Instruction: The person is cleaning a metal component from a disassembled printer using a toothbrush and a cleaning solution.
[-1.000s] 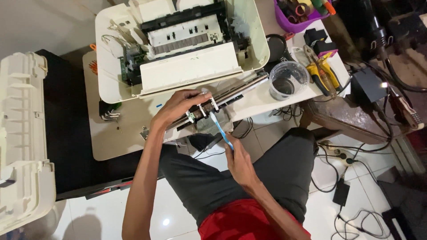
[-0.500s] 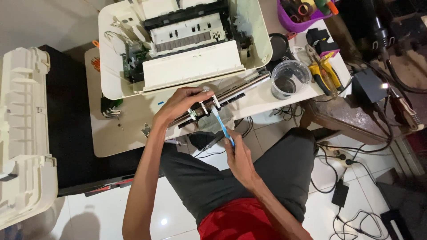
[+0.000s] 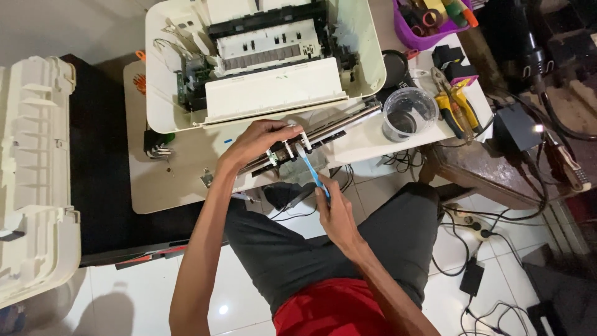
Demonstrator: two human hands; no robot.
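Observation:
My left hand grips a long metal roller shaft with black and white parts, holding it at the table's front edge. My right hand holds a blue toothbrush, whose head touches the shaft's white rollers just right of my left fingers. Behind them sits an opened white printer with its inner frame showing.
A clear plastic cup stands right of the shaft, with yellow-handled pliers beyond it. A purple basket of small items is at the top right. A white printer cover lies at the left. Cables trail over the tiled floor.
The view has shifted slightly. Both hands stay on the shaft and the toothbrush, with the brush head moving a little along the rollers.

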